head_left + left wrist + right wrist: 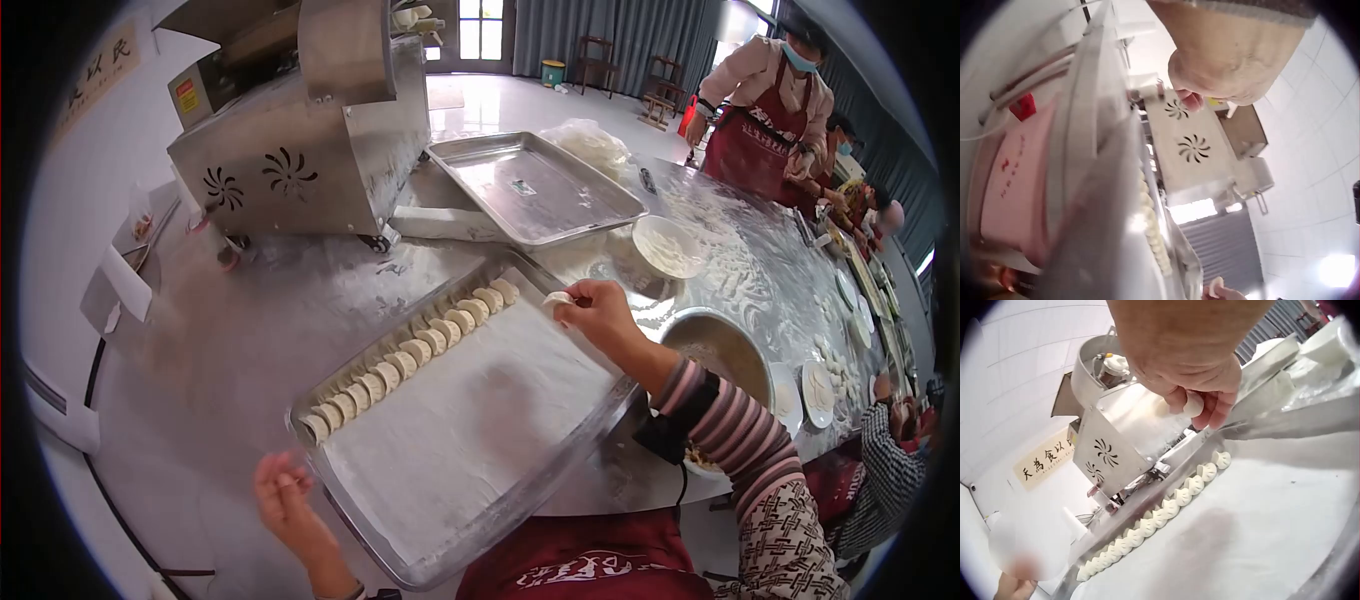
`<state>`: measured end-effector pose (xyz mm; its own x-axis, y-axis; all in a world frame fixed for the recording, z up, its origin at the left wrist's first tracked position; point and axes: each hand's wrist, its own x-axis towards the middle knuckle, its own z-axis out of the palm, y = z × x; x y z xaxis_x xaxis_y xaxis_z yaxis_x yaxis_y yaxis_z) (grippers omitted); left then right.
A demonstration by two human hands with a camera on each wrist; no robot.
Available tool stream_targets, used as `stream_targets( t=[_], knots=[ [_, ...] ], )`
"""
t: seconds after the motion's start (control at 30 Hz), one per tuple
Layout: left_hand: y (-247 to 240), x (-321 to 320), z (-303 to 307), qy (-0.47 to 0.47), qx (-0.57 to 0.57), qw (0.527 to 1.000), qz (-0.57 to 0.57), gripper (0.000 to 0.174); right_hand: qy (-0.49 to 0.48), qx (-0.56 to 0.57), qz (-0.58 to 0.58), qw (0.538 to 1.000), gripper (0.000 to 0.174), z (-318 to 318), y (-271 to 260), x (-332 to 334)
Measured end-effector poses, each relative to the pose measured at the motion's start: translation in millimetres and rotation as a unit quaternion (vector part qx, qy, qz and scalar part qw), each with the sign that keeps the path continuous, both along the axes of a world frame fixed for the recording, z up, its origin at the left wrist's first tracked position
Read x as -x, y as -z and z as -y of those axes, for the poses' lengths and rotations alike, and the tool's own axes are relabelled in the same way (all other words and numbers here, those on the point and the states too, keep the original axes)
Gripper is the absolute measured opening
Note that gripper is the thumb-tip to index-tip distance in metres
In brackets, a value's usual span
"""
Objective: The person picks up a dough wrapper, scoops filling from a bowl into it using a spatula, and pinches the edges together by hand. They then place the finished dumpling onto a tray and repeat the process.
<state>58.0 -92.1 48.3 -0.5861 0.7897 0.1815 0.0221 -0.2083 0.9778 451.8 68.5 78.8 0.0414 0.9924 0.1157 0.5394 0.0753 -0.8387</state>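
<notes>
My right hand [603,318] pinches a pale pleated dumpling [1194,405] between thumb and fingers, above the far right corner of a metal tray [590,425]. White paper [450,455] lines that tray. A row of dumplings [420,351] runs along its far long side, the pieces set close to one another. My left hand [290,505] is just off the tray's near left corner, fingers loosely bent and holding nothing. In the left wrist view the left hand [1219,78] appears at the top, partly out of frame, while the tray's dumplings [1152,215] show edge-on.
A steel machine [290,150] stands behind the tray, beside another metal tray [540,190]. Right of my tray are a bowl of flour [668,247], a large metal bowl [720,345] and plates [817,393]. Flour dusts the steel table [760,260]. Several people in aprons [757,147] work along the far right.
</notes>
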Motion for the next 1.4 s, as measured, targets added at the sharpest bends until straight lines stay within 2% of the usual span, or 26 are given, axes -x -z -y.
stream_targets(
  t=[0.03,0.07,0.13,0.27,0.37,0.43,0.47,0.53,0.67,0.73,0.77,0.83,1.03,1.13,1.4],
  knots=[
    [9.0,13.9,-1.7,-0.087,0.035,0.995,-0.020,0.029,0.026,0.028,-0.073,0.997,0.019,-10.8,10.3,0.3],
    [21.2,24.1,-0.7,-0.086,0.034,0.996,-0.022,0.029,0.028,0.028,-0.074,0.996,0.019,-18.8,18.1,2.4],
    [42.8,38.5,0.9,-0.122,0.081,0.989,0.017,0.030,0.077,0.042,-0.217,0.972,0.011,-33.1,29.6,9.1],
    [50.6,16.6,0.8,-0.110,0.116,0.986,0.054,0.035,0.128,0.073,-0.288,0.946,0.011,-59.0,45.6,20.5],
    [68.3,11.7,5.1,-0.108,0.085,0.988,0.069,0.037,0.127,0.072,-0.245,0.959,0.015,-84.2,70.3,24.0],
    [81.4,14.7,13.0,-0.011,0.113,0.989,-0.096,0.054,0.181,-0.007,-0.060,0.982,0.024,-97.1,87.2,27.5],
    [73.8,8.8,9.2,-0.009,0.114,0.989,-0.094,0.054,0.182,-0.007,-0.058,0.982,0.024,-97.7,84.4,30.6],
    [46.8,-4.9,3.4,0.000,0.202,0.963,-0.176,0.060,0.174,-0.049,0.088,0.980,0.027,-96.3,73.4,38.5],
    [35.4,-5.5,-0.2,0.014,0.248,0.949,-0.195,0.060,0.176,-0.061,0.146,0.972,0.026,-107.5,83.3,48.2],
    [25.9,-8.2,-2.8,0.031,0.261,0.955,-0.139,0.059,0.175,-0.097,0.236,0.951,0.022,-106.3,80.0,57.1],
    [20.7,-10.1,-3.6,0.031,0.261,0.955,-0.138,0.059,0.174,-0.098,0.237,0.951,0.022,-107.0,79.7,59.0],
    [13.9,-12.5,-5.4,0.032,0.266,0.955,-0.124,0.060,0.158,-0.101,0.352,0.917,0.016,-109.2,80.0,62.6],
    [18.9,-9.2,-4.7,0.030,0.279,0.950,-0.138,0.061,0.105,-0.141,0.447,0.877,0.011,-114.8,84.6,55.7],
    [16.1,-10.3,-5.4,0.029,0.278,0.953,-0.119,0.061,0.095,-0.123,0.457,0.876,0.016,-115.0,84.5,51.5],
    [14.2,-10.7,-5.6,0.034,0.272,0.956,-0.107,0.060,0.058,-0.054,0.455,0.887,0.011,-116.4,72.3,49.7]
  ],
)
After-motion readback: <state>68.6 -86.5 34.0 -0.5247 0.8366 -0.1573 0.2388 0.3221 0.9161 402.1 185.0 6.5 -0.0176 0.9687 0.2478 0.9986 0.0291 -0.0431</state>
